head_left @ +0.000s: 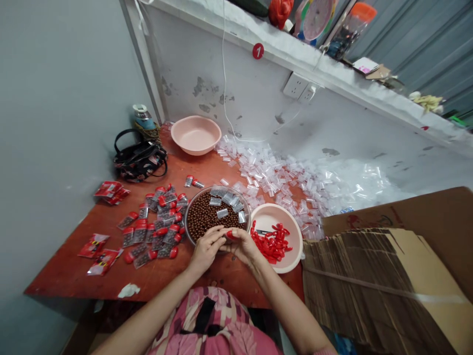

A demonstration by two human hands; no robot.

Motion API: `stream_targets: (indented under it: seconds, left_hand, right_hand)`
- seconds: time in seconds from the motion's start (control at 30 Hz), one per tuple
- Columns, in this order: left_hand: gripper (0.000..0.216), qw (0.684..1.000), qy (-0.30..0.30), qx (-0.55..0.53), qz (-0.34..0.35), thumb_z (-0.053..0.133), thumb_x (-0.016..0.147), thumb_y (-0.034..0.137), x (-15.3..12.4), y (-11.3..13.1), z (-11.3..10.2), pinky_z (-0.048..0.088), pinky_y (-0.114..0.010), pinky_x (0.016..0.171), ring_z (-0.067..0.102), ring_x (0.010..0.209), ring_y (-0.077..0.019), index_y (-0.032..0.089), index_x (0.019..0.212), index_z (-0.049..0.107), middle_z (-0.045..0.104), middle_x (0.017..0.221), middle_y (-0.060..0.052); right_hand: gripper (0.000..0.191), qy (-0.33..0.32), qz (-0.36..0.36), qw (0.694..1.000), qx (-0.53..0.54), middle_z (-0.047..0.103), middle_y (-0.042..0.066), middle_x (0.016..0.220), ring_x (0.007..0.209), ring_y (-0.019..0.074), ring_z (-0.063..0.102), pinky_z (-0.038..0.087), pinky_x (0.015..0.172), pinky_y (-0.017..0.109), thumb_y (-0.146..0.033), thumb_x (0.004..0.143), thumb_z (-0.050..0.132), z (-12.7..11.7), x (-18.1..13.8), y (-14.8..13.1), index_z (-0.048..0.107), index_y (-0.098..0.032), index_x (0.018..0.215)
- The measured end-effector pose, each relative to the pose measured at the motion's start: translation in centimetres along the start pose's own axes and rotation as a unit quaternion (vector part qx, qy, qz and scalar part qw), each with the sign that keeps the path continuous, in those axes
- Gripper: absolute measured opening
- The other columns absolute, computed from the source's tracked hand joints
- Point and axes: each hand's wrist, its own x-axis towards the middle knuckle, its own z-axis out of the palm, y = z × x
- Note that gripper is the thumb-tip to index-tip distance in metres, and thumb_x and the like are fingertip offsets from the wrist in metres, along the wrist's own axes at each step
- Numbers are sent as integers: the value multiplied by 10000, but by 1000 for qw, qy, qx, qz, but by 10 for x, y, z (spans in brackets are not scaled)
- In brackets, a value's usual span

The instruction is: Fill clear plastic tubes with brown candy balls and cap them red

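Note:
My left hand [207,249] and my right hand [243,245] meet over the near rim of a metal bowl [187,231] of brown beads [203,212]. A red cap [231,235] shows under the thumb of my right hand, which is closed on it. The fingers of my left hand are bent together against the same spot; what they grip is hidden. Several clear plastic containers [222,213] lie on the beads. To the right, a pale pink basin [293,256] holds loose red caps [273,246] and a dark, flat object.
Filled containers with red caps [166,212] are heaped left of the bowl, near red packets [105,261]. Clear empty containers [266,167] spread toward the wall. An empty pink basin [195,133], black handbag [140,160] and flask [144,118] stand behind; stacked cardboard [354,286] is right.

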Motion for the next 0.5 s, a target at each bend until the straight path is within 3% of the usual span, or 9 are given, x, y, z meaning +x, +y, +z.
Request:
stream_targets:
  seconds: [0.1, 0.17, 0.23, 0.3, 0.33, 0.37, 0.43, 0.5]
  left_hand:
    - [256, 1000, -5, 16, -24, 508, 750, 296, -3, -14, -2, 339, -378, 937, 487, 1047, -213, 246, 963, 642, 588, 1081, -56]
    - [262, 999, -5, 2, -51, 524, 735, 319, -4, -25, -7, 346, -383, 935, 505, 1031, -216, 229, 948, 648, 602, 1064, -62]
    - [282, 996, 13, -22, -84, 546, 712, 347, -4, -35, -17, 351, -383, 933, 523, 1012, -220, 211, 936, 651, 615, 1047, -64]
    - [321, 991, 55, -26, -123, 570, 686, 375, -2, -43, -33, 358, -382, 927, 538, 994, -227, 199, 944, 646, 619, 1043, -63]
    - [343, 986, 84, -16, -140, 578, 675, 386, -1, -47, -42, 360, -383, 925, 544, 987, -231, 195, 953, 641, 621, 1040, -62]
    - [362, 981, 115, 0, -154, 582, 669, 396, 1, -50, -53, 361, -387, 922, 548, 981, -235, 190, 962, 636, 623, 1035, -62]
    - [391, 969, 182, 44, -159, 570, 677, 408, 5, -56, -76, 352, -393, 928, 546, 987, -238, 184, 993, 621, 619, 1042, -61]
    - [404, 959, 229, 86, -141, 547, 698, 407, 8, -60, -98, 326, -383, 951, 521, 1031, -230, 185, 1031, 601, 599, 1080, -58]
  right_hand:
    - [194, 38, 17, 999, 31, 602, 20, 772, 685, 120, 551, 476, 699, 328, -292, 711, 487, -4, 5, 18, 578, -160, 821]
    - [272, 21, 54, 998, 4, 598, 28, 790, 710, 124, 554, 479, 687, 327, -388, 751, 459, -9, 12, 24, 564, -170, 874]
    - [385, -1, 65, 995, -80, 589, 47, 881, 787, 144, 554, 481, 676, 339, -485, 772, 410, -16, 22, 23, 525, -188, 989]
    - [424, 23, 13, 972, -234, 562, 54, 982, 873, 163, 533, 475, 702, 359, -499, 762, 431, -25, 37, 15, 480, -208, 1066]
    - [417, 50, -35, 940, -336, 548, 53, 1020, 912, 170, 515, 459, 744, 374, -468, 750, 474, -30, 46, 10, 469, -213, 1080]
    - [407, 74, -86, 887, -447, 534, 57, 1054, 952, 180, 490, 430, 800, 388, -416, 741, 515, -35, 54, 5, 466, -208, 1087]
    - [367, 82, -170, 736, -650, 503, 82, 1116, 1031, 201, 427, 349, 895, 398, -289, 751, 533, -43, 72, -5, 467, -176, 1094]
    - [317, 45, -208, 583, -784, 468, 104, 1161, 1078, 216, 371, 318, 904, 392, -178, 795, 453, -47, 87, -10, 450, -151, 1111]
